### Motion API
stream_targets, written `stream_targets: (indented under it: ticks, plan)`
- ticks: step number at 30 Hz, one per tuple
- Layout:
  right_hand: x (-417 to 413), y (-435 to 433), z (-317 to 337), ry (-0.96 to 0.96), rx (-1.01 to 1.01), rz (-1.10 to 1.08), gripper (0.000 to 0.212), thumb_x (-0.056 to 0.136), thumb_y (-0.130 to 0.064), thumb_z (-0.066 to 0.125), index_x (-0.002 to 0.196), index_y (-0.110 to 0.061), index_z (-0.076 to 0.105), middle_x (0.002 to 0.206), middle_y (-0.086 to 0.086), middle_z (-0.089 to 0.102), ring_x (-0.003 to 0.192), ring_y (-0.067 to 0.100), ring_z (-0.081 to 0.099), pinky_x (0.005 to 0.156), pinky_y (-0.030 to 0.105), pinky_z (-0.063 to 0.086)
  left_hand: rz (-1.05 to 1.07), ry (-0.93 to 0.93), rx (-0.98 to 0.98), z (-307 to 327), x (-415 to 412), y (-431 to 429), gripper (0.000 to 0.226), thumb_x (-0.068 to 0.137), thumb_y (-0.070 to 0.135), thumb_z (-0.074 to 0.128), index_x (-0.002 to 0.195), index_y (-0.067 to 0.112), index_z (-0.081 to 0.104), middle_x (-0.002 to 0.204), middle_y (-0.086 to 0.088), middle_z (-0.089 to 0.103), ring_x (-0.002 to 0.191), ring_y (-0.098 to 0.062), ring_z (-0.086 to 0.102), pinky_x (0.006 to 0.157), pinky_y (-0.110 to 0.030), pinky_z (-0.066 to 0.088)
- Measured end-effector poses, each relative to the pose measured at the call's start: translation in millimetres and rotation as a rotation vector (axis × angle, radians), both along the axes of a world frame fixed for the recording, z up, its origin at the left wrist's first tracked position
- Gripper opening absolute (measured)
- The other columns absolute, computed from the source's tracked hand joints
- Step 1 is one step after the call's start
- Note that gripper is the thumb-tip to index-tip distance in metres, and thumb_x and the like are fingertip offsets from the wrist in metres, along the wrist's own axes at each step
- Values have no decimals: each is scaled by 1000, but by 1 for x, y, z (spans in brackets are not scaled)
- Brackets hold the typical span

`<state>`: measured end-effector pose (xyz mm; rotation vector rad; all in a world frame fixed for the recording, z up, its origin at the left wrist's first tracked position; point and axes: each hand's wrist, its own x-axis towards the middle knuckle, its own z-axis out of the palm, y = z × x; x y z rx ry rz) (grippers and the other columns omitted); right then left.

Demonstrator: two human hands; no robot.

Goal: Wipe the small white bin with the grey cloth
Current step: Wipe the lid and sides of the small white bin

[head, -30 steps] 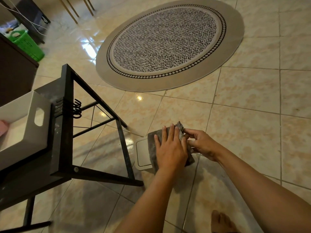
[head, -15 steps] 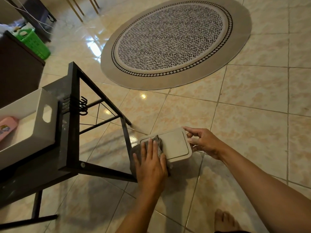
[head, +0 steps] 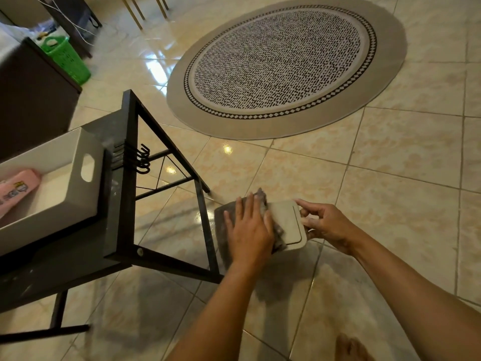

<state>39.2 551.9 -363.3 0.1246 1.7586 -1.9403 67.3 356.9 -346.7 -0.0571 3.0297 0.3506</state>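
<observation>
A small white bin (head: 289, 225) stands on the tiled floor (head: 390, 178) beside a black metal rack (head: 125, 204), its lid partly covered by a grey cloth (head: 223, 214). The left hand (head: 247, 230) presses the cloth flat, fingers spread, while the right hand (head: 325, 225) pinches the bin's right edge. Probably light, stiff and smooth, the bin would likely slide unless braced at its sides; the cloth is soft.

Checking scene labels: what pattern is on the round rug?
The round rug has black dashes on white, a diamond-check ring and a plain taupe border; head view.
</observation>
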Motion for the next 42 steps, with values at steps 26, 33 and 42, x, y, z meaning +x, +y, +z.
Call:
stream_targets:
  ticks: [26, 33, 42]
  plan:
    - [8, 8, 3, 7, 38, -38, 50, 93, 6, 54, 140, -9, 49, 97, 12, 53, 79, 22, 61, 65, 29, 58, -61, -68, -46, 5, 26, 31, 69, 90, 56, -8, 151, 23, -10, 159, 2, -17, 143, -22, -25, 115, -51, -16]
    - [13, 1, 8, 22, 69, -89, 51, 93, 4, 55, 141, -12, 49, 94, 12, 53, 73, 23, 63, 60, 28, 56, -58, -2, 110, 21, 17, 27, 71, 95, 63, 4, 154, 24, 0, 160, 3, -15, 145, -18, -20, 117, -50, -11]
    - [0, 1, 13, 6, 40, -45, 53, 92, 9, 53, 142, -7, 45, 92, 8, 47, 77, 27, 53, 61, 29, 56, 572, -10, 509, 4, 21, -24, 62, 94, 47, 48, 145, 16, 31, 135, -9, 55, 113, -26, 58, 88, -46, 54]
